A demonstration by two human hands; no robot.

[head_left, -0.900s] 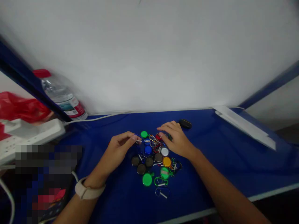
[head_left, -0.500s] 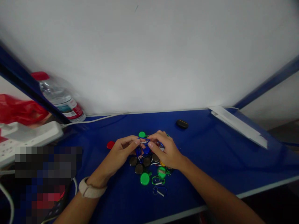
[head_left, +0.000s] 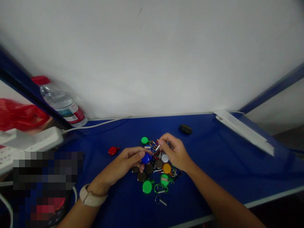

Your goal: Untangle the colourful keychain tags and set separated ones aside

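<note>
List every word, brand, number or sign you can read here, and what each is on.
No text can be read.
Label on the clear plastic bottle: printed, but too small and blurred to read.
Blue badge reel at the left hand: no lettering discernible.
Pixelated patch, lower left: obscured, so cannot tell.

Power strip [head_left: 48, 138] and blue desktop [head_left: 218, 158] suggest a workspace.

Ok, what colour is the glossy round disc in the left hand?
Blue; the head view shows the glossy round disc best.
</note>
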